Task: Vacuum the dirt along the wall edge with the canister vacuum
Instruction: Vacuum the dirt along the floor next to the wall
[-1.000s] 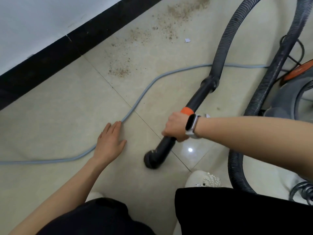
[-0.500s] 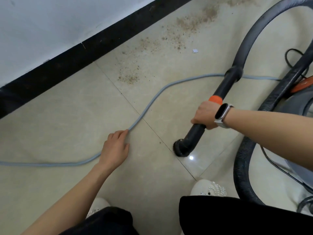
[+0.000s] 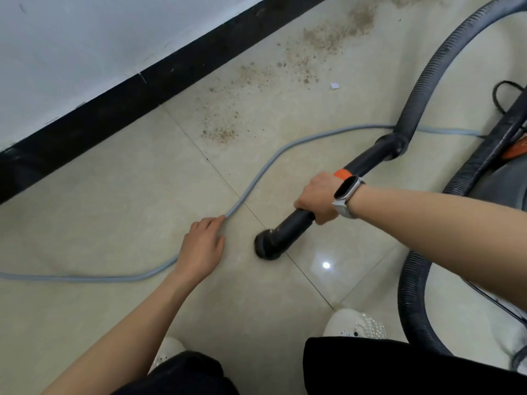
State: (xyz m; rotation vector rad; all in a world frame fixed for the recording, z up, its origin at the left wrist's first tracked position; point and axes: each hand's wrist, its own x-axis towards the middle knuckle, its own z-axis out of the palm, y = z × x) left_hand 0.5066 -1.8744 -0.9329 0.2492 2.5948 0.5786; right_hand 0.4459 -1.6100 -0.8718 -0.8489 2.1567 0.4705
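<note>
**Nozzle on the tile, dirt along the wall not yet reached**

The dirt (image 3: 288,81) lies as a loose, sandy-brown scatter on the glossy beige floor (image 3: 114,195), running in a band just out from the black skirting board (image 3: 171,81) toward the top right. From how it lies, none of this stretch looks cleaned: the grains are thick near the top and thin out to a small patch at the near end. The tile nearer the person looks bare, though glare makes fine dust hard to rule out.

The vacuum's round black nozzle (image 3: 266,248) sits on the floor over a grout line, well apart from the dirt. The right hand (image 3: 318,196) grips the smooth rigid black wand, fingers wrapped fully round it just below an orange band (image 3: 342,174). Above, the wand joins a ribbed grey hose (image 3: 445,52) that arcs away and loops back to the canister (image 3: 502,181), only partly in view at the right edge.

The left hand (image 3: 204,248) rests flat on the tile, fingers straight and together, touching a thin grey cable (image 3: 256,178) that snakes between nozzle and dirt. A white paper scrap (image 3: 335,86) lies beside the scatter.
</note>
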